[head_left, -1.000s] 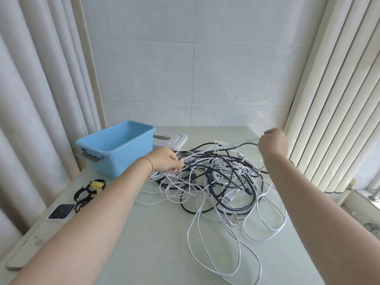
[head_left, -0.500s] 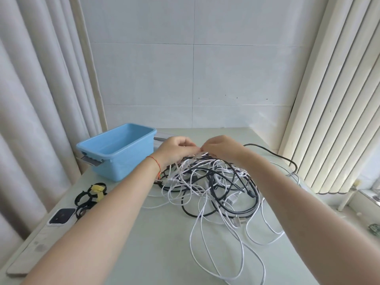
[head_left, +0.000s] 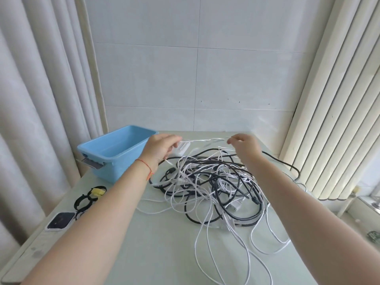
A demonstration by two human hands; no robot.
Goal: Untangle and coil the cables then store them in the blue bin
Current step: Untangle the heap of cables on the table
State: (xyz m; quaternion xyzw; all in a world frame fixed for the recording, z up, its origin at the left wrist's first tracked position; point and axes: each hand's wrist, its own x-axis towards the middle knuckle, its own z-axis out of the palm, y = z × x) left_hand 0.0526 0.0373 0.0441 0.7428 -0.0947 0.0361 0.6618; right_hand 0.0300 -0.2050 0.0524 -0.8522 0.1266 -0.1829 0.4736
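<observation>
The bin (head_left: pixel 117 150) stands at the bench's (head_left: pixel 160 243) far left corner, with the tangle of cables (head_left: pixel 211 182) just to its right, spread across the middle toward the right edge. One cable (head_left: pixel 203 140) stretches above the tangle between the left grip (head_left: pixel 162 148) and right grip (head_left: pixel 242 146). Along the left edge, nearer than the bin, lie cable ties (head_left: pixel 90 197), then a small device (head_left: pixel 60 221).

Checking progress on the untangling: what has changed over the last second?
The left hand and right hand met over the tangle, then drew apart, stretching a white cable between them. Blue bin and black straps stayed put.
</observation>
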